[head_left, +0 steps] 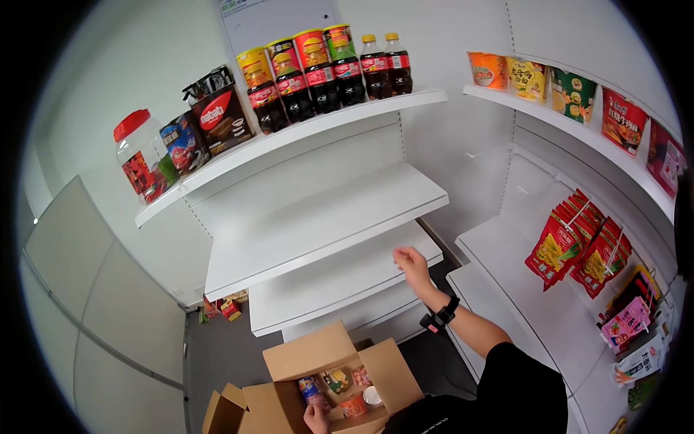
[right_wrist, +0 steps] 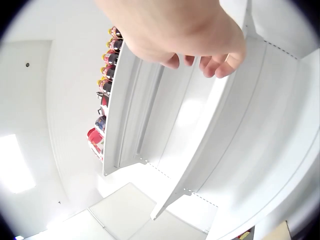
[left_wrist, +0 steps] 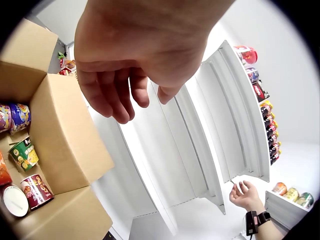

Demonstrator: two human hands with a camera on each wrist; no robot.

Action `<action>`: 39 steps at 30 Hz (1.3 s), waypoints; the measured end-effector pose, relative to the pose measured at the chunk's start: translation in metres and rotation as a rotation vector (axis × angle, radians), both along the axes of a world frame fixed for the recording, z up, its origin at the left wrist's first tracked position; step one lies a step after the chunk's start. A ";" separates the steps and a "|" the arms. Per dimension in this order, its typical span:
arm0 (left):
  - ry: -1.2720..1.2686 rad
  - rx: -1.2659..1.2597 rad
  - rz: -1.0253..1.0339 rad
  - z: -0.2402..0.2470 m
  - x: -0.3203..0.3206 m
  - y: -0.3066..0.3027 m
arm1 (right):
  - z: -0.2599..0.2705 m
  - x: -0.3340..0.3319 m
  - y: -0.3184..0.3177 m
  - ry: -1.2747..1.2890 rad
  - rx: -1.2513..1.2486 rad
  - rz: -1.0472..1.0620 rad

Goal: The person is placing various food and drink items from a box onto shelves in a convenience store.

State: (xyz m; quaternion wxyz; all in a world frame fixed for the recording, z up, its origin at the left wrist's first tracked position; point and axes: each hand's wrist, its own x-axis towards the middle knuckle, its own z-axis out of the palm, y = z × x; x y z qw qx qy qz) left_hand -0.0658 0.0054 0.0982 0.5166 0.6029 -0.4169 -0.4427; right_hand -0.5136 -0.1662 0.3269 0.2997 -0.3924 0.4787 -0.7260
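My left hand (head_left: 316, 418) hangs over the near left part of an open cardboard box (head_left: 307, 353), beside a blue container (head_left: 309, 387). In the left wrist view its fingers (left_wrist: 121, 97) droop loosely curled with nothing in them. Also in the box are a green noodle cup (left_wrist: 24, 154), a dark red noodle cup (left_wrist: 36, 191), an orange cup (head_left: 353, 406) and a white-lidded cup (head_left: 371, 395). My right hand (head_left: 412, 264) is raised in front of the bare middle shelves (head_left: 347, 271). Its fingers (right_wrist: 215, 65) are loosely bent and hold nothing.
Cola bottles (head_left: 322, 83), a red-lidded jar (head_left: 144, 159) and dark bags (head_left: 220, 119) stand on the upper shelf. Noodle cups (head_left: 575, 94) line the right shelf, above red snack bags (head_left: 564, 239). Another cardboard box (head_left: 225, 412) lies at the lower left.
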 end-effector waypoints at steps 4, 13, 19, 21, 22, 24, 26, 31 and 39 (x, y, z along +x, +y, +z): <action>0.084 0.022 0.008 -0.003 0.019 0.008 | -0.051 0.030 0.028 -0.125 0.245 0.063; 0.059 0.117 -0.094 0.052 0.032 0.026 | -0.178 0.086 0.102 -0.526 0.668 0.099; 0.022 0.216 -0.130 0.019 0.055 0.030 | -0.235 0.109 0.150 -0.656 0.912 0.179; 0.046 0.248 -0.152 0.011 0.061 0.032 | -0.250 0.117 0.166 -0.692 0.968 0.181; 0.093 0.268 -0.145 0.006 0.062 0.035 | -0.257 0.121 0.172 -0.699 0.999 0.178; 0.066 0.319 -0.159 -0.007 0.068 0.038 | -0.263 0.130 0.184 -0.726 1.050 0.150; 0.028 0.373 -0.193 -0.018 0.075 0.040 | -0.259 0.144 0.197 -0.769 1.101 0.100; 0.016 0.478 -0.246 -0.027 0.083 0.043 | -0.288 0.157 0.222 -0.858 1.151 0.083; 0.015 0.655 -0.356 -0.053 0.072 0.038 | -0.317 0.180 0.223 -1.068 1.045 0.183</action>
